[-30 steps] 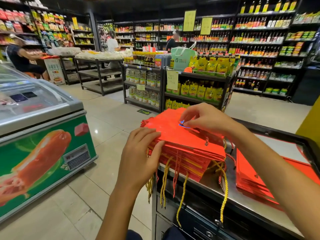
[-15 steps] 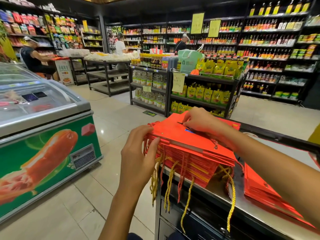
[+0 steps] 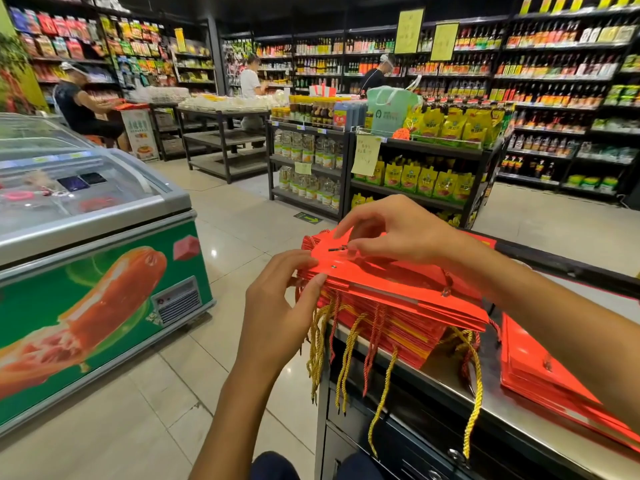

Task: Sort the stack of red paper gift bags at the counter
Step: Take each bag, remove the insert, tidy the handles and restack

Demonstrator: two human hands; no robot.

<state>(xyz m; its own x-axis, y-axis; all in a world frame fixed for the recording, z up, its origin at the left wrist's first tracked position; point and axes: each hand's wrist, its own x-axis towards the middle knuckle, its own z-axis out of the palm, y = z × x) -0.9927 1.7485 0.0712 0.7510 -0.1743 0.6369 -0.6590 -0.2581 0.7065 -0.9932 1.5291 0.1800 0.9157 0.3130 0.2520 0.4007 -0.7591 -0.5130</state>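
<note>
A thick stack of flat red paper gift bags (image 3: pixel 391 306) lies on the left end of the steel counter (image 3: pixel 450 375), with gold and red cord handles hanging over the edge. My left hand (image 3: pixel 277 306) holds the stack's near left corner, thumb on the top bag and fingers against the side. My right hand (image 3: pixel 391 230) rests on the top bag and pinches a small dark thing on it between thumb and fingertips. A second, lower pile of red bags (image 3: pixel 554 382) lies to the right on the counter.
A chest freezer (image 3: pixel 97 271) with a sausage picture stands to the left across a tiled aisle. Black shelving units (image 3: pixel 408 161) with yellow packets and jars stand ahead. Three people stand or sit at the back near the far shelves.
The view has shifted slightly. My right hand has lifted its fingers into a pinch on the top bag. My left hand's grip stays at the stack's corner.
</note>
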